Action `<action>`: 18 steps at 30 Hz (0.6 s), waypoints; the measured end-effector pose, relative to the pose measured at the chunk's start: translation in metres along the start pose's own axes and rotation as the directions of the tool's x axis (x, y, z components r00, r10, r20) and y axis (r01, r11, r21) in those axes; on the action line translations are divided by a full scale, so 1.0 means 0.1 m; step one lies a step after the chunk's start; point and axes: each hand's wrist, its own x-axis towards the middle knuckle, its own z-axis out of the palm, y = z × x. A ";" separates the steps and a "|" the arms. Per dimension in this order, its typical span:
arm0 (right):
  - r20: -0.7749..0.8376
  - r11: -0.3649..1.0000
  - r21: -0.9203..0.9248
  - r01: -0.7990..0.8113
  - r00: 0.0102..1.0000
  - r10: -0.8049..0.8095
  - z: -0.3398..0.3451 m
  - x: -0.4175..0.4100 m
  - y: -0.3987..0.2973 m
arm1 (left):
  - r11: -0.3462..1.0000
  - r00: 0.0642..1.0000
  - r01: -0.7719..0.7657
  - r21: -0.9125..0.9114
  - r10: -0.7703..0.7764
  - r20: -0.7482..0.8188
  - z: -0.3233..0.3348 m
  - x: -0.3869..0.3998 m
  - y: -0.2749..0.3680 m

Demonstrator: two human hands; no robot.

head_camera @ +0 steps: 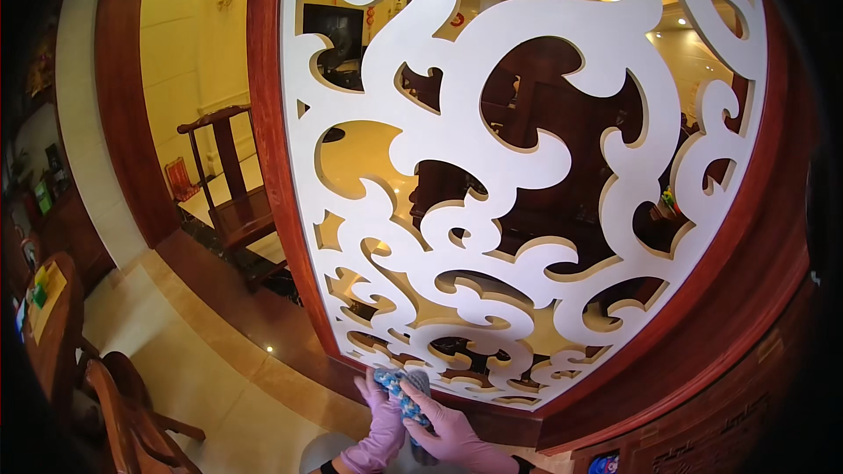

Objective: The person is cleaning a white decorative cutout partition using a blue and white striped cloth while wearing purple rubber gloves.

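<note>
A blue, white and grey cloth [409, 401] is bunched between my two hands at the bottom of the view. Both hands wear pink gloves. My left hand [380, 421] holds the cloth from its left side, with some fingers spread. On the cloth's right side, the fingers of my right hand [451, 428] press along it. Just beyond the hands rises a large white carved openwork screen [454, 145] with scroll shapes, set in a red-brown wooden frame [270, 145]. The cloth's top end is near the screen's lower edge; whether it touches the screen I cannot tell.
A wooden chair [244, 210] stands beyond the opening at left. Nearer, at lower left, are another wooden chair [118, 408] and a round-edged wooden table [62, 336]. Dark wooden furniture [711, 434] with carved panels lies at lower right, with a small blue item [604, 464] beside it.
</note>
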 end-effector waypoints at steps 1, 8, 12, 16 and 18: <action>-0.066 0.998 -0.023 0.058 0.996 -0.059 0.01 0.00 0.02 | 0.826 0.911 0.411 -0.386 -0.364 0.192 0.03 0.02 -0.04; -0.367 0.998 0.017 0.057 0.929 -0.047 -0.07 -0.22 0.19 | 0.711 0.769 0.581 -0.398 -0.317 0.555 0.50 0.06 1.25; -0.372 0.972 0.218 0.084 0.928 0.003 -0.27 -0.44 0.43 | 0.963 0.916 0.013 -0.270 0.097 0.389 0.61 0.47 1.23; -0.360 0.930 0.363 -0.048 0.914 0.187 -0.38 -0.58 0.48 | 0.952 0.790 -0.213 -0.221 0.301 0.535 1.07 1.01 1.80; -0.346 0.896 0.432 -0.105 0.898 0.272 -0.39 -0.59 0.48 | 0.809 0.744 -0.567 -0.159 0.585 0.324 1.47 1.27 2.05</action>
